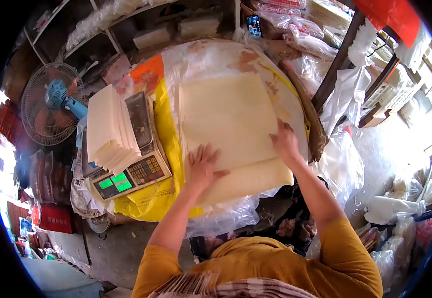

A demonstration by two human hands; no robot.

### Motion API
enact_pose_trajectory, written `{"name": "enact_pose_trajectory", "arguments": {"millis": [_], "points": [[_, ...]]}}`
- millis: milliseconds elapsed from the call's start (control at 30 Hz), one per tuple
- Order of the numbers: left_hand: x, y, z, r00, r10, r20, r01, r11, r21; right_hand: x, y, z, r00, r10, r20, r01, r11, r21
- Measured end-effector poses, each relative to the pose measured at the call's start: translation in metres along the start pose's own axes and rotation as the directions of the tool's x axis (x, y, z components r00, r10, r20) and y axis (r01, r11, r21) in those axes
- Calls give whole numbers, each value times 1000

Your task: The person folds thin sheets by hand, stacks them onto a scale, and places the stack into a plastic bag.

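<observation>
A large cream-coloured sheet (226, 114), thin like paper or dried food sheet, lies flat in front of me. Across its near end runs a crease or overlapping edge, with a strip (246, 180) on my side of it. My left hand (203, 168) rests on the sheet's near left part, fingers spread and thumb pointing right. At the right edge, my right hand (286, 143) touches the sheet with thumb and fingers apart; part of its fingertips is hard to make out.
Left of the sheet stands a digital scale (139, 171) with folded cream sheets (109, 129) stacked on it. A fan (54, 102) is beyond it. Yellow plastic sacking (164, 129) covers the work surface. Plastic-wrapped bundles (310, 37) and a phone (254, 26) are at the back.
</observation>
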State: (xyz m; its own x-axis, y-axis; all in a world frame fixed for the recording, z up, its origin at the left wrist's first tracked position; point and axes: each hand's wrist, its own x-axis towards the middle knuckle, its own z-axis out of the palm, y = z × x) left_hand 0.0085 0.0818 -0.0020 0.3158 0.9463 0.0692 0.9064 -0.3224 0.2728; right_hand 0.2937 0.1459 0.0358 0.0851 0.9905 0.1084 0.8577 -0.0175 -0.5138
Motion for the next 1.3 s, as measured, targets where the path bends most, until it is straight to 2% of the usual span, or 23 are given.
{"name": "enact_pose_trajectory", "arguments": {"millis": [67, 167, 200, 300, 367, 500, 567, 600, 633, 700, 733, 800, 833, 900, 967, 1033, 1100, 1133, 1167, 1200, 1233, 1267, 1300], "points": [[3, -4, 3, 1000, 27, -5, -27, 999, 20, -13, -12, 3, 974, -218, -63, 203, 961, -190], [1, -4, 3, 998, 55, -19, -55, 998, 26, -36, -17, 30, 917, -398, -2, 385, 889, -249], [1, -3, 1, 999, 51, -2, -51, 999, 17, -42, -4, 52, 929, -357, 92, 369, 899, -235], [-1, -6, -4, 995, 102, 2, -102, 994, 39, -48, -5, 51, 920, -388, 56, 389, 885, -257], [-3, -24, -5, 970, 242, -33, -236, 963, 127, -45, 2, 56, 924, -372, 92, 383, 897, -219], [-14, -35, -37, 980, 191, -50, -188, 980, 64, -47, -34, 31, 934, -273, 232, 308, 942, -133], [-21, -22, -62, 972, 212, -99, -201, 974, 105, -62, -77, 5, 830, -484, 276, 483, 872, 79], [-21, -12, -74, 944, 298, -140, -290, 954, 75, -70, -95, -4, 763, -581, 283, 550, 814, 187], [-19, -2, -81, 907, 296, -300, -287, 955, 74, -70, -107, -7, 747, -603, 281, 574, 797, 186], [-16, 10, -89, 759, 267, -594, -281, 957, 71, -57, -105, 12, 752, -652, 98, 659, 749, -67], [-15, 9, -88, 733, 20, -680, -214, 955, -203, -56, -110, -3, 699, -715, 16, 715, 700, 8], [-11, 3, -76, 623, -484, -615, -141, 704, -697, -61, -109, -41, 581, -797, -162, 813, 565, 137], [-14, -12, -68, 715, -529, -457, -267, 398, -878, -66, -100, -45, 579, -802, -149, 815, 563, 140], [-30, -13, -56, 808, -406, -427, -167, 537, -827, -81, -78, -53, 571, -811, -124, 819, 555, 144], [-40, -21, -44, 844, -36, -535, -318, 771, -552, -91, -36, -31, 671, -741, -19, 714, 640, 283], [-49, -47, -5, 943, 170, -286, -284, 861, -421, -95, 9, -5, 716, -688, 120, 613, 701, 364], [-52, -38, -21, 908, 402, -121, -418, 841, -343, -88, 30, -1, 698, -703, 136, 499, 613, 612], [-51, -38, -18, 937, 342, -65, -347, 902, -256, -86, 26, -9, 759, -613, 219, 295, 623, 724], [-52, -38, -13, 961, 277, -10, -275, 948, -160, -86, 19, -16, 855, -336, 395, 26, 789, 614], [-51, -37, -10, 977, 211, 40, -209, 976, -57, -80, 18, -12, 862, -158, 481, -211, 751, 626], [-45, -30, -15, 1000, 25, -2, -24, 946, -322, -73, 19, -7, 825, 15, 565, -430, 666, 610], [-36, -19, -22, 986, -168, 1, 139, 812, -566, -64, 24, 3, 859, 34, 512, -347, 772, 532], [-30, -11, -26, 937, -346, 53, 262, 591, -763, -55, 22, 10, 891, 40, 452, -260, 861, 436]]}}
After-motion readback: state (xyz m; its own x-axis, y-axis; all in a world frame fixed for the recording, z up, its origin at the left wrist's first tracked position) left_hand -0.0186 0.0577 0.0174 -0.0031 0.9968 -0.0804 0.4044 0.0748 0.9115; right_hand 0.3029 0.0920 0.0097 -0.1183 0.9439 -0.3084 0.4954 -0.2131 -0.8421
